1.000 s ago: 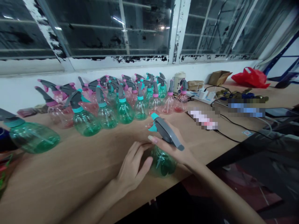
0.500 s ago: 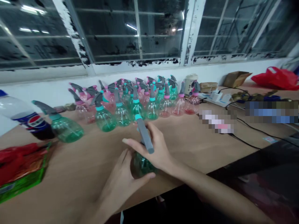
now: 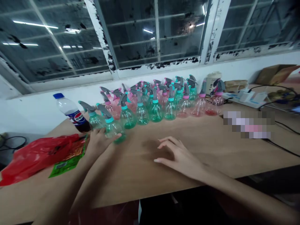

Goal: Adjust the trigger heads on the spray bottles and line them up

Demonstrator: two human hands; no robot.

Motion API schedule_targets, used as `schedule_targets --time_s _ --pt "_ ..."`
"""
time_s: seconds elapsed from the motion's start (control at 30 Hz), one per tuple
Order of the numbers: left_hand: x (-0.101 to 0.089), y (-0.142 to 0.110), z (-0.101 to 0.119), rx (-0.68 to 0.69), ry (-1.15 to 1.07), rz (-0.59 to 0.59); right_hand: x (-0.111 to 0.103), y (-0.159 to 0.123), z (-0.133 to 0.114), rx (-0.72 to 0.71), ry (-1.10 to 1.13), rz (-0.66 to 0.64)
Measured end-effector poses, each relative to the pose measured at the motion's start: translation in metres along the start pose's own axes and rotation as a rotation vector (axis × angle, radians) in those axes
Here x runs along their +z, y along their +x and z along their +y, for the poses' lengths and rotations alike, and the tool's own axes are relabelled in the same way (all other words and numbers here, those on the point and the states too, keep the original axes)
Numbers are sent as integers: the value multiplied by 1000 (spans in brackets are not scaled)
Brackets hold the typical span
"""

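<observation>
My left hand (image 3: 99, 142) is closed round the lower body of a green spray bottle (image 3: 114, 129) with a grey trigger head and turquoise collar. The thumb lies across its near side. This bottle stands upright at the left end of the group, beside another green spray bottle (image 3: 95, 118). My right hand (image 3: 175, 153) hovers over the middle of the table, fingers curved and apart from the thumb, with nothing in it. Behind both hands stand several green and pink spray bottles (image 3: 156, 109) in rows along the wall.
A cola bottle (image 3: 72, 112) stands at the left, near a red plastic bag (image 3: 39, 156) and a green packet (image 3: 67, 164). Rightward lie a power strip (image 3: 246, 97) with cables, a cardboard box (image 3: 273, 75) and a pale cup (image 3: 213, 81). The table's front edge runs below my hands.
My left hand has moved leftward with the green spray bottle and set it by the others. My right hand has let go of it. The view has turned left.
</observation>
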State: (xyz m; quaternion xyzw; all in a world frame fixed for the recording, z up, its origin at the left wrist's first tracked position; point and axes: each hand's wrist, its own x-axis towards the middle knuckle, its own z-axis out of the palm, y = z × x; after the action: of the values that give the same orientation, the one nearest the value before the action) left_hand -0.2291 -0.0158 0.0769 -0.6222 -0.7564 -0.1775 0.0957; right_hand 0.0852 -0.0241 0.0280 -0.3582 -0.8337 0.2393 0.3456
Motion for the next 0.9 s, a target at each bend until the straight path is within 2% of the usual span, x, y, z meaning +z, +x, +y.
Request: schedule_targets --time_s 0.17,0.37,0.5,0.6,0.77,0.9 --pt "-7 17 7 -64 86 -23 -7 -17 13 37 18 25" --pt "-13 27 15 -109 137 -65 -2 -33 25 38 27 66" --pt "-12 40 16 -213 167 -72 -1 -39 35 61 27 79" --pt "-9 45 15 -230 169 -63 -3 -41 43 85 11 97" --pt "-2 41 19 -224 184 67 -7 -45 56 104 -2 138" --pt "4 33 34 -172 206 174 -9 -47 65 129 -49 189"
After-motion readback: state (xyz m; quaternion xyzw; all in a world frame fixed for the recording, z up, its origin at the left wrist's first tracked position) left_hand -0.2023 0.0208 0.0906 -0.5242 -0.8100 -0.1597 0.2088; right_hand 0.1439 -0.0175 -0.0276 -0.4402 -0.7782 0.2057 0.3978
